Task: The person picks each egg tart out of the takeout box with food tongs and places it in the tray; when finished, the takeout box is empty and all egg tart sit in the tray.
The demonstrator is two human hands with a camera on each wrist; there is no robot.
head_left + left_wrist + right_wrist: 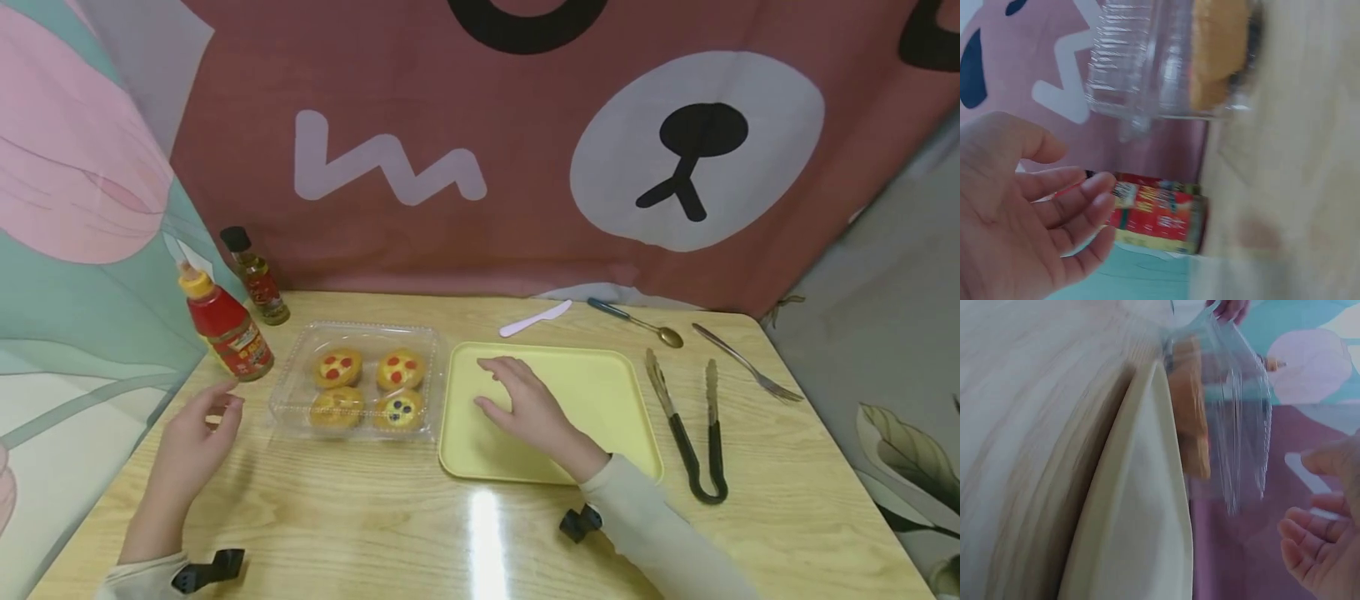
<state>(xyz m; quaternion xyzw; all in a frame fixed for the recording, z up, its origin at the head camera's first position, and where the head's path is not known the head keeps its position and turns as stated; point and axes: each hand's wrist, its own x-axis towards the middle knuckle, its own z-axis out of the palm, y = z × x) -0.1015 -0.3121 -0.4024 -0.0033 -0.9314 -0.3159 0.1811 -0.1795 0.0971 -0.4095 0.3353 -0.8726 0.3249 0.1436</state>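
In the head view, a light wood-grain desk (360,517) carries all the things. The left hand (197,437) is near the left side of a clear plastic box with ridged edges (433,375). Its fingers are loosely bent and grasp nothing. Inside the box lie four round golden pastries (400,369), in two rows of two. The right hand (528,408) hangs above a pale yellow rectangular tray (600,400), just beside the box; its fingers are relaxed and it also holds nothing. Behind the left hand stand a red squeeze bottle with yellow cap (236,333) and a slim glass bottle with black cap (261,287). Around the tray lie a pink plastic knife (536,319), a gold-coloured spoon with dark handle (637,323), metal tongs with black handles (684,442) and a metal fork (750,367).

In the left wrist view, the palm is visible and the fingers are released, gently bent. The squeeze bottle appears beyond the fingertips (in the head view they seem near it, but I cannot tell a contact).

In the right wrist view, the right hand is partly cut by the picture edge, with nothing between its fingers. The tray lies in front, and the box is beyond it.
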